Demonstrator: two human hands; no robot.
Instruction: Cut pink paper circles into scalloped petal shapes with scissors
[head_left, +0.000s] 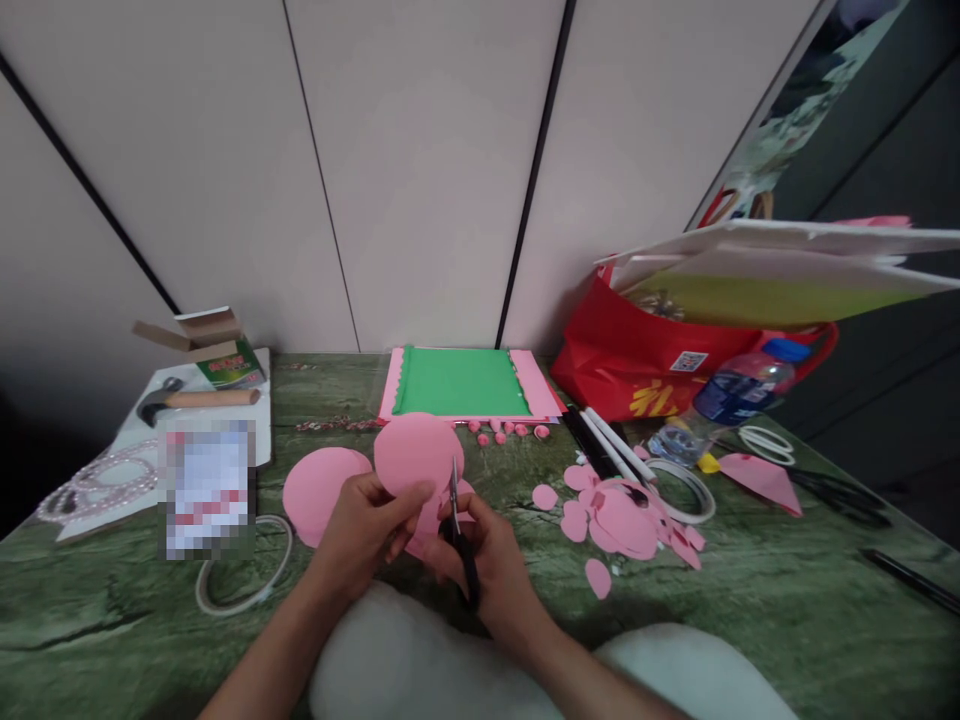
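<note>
Near the desk's (97, 610) left edge, pixelation masks an item (210, 490). Pink discs (322, 490) lie partly hidden by the left hand (367, 520), which, above the front edge, pinches a pink paper circle (416, 455). The right hand (491, 565) curls round black-handled scissors (466, 565), its grip partly hidden; blade contact is unclear. Near the right edge, a black stick (911, 580) runs out of view.
</note>
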